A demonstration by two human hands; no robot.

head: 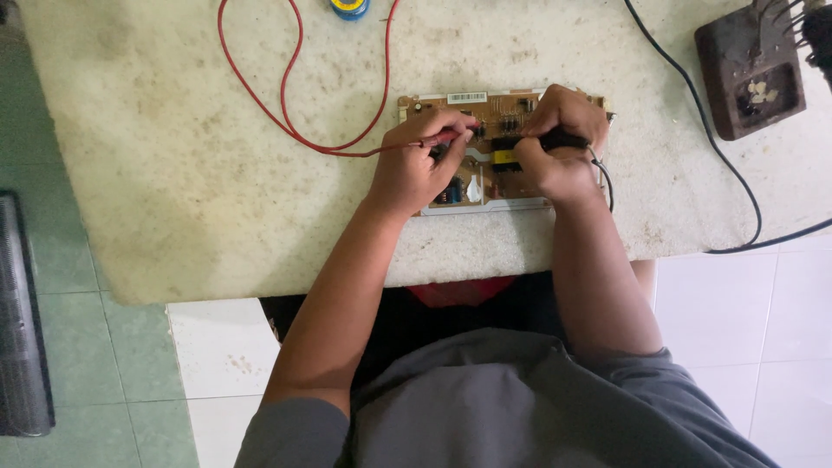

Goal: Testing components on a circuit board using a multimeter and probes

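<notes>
Both hands are closed on probes over the board [485,130]. From my remote view, the left hand [414,169] pinches a red probe [442,138] between thumb and fingers, its tip pointed right toward the middle of the board. The right hand [562,143] is wrapped around a black probe [542,140], which lies roughly level and points left; the two tips come near each other above the yellow parts at mid-board. I cannot tell whether either tip touches a contact.

The board, brown with small components, lies flat on the table [173,173], near its front edge, mostly covered by the hands. A red lead [286,121] runs from the red probe, loops left and leaves at the top edge. A thin black lead [607,186] curves down from the right hand beside the board.

A brown stand [750,69] sits at the far right of the table, with a black cable [737,173] running past it, well apart from the board.
</notes>
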